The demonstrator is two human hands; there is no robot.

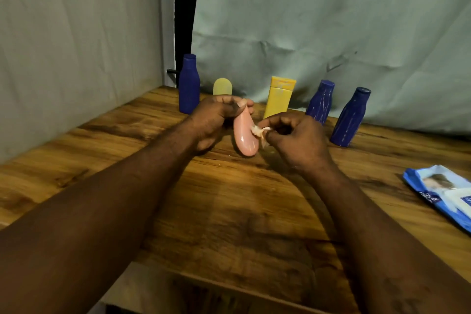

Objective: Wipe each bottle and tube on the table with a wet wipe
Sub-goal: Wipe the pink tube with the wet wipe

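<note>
Wood-grain desk backed by pale hanging cloth.
Blue printed packet lying flat near the desk's right edge; dark vertical gap between two cloth panels at the back left corner, small dark peg just beside it.

Table: bottles, tube, wipes pkt

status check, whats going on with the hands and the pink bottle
Left hand grips pink bottle by its top. Right hand pinches wet wipe against its side. Nothing blocking.
</note>
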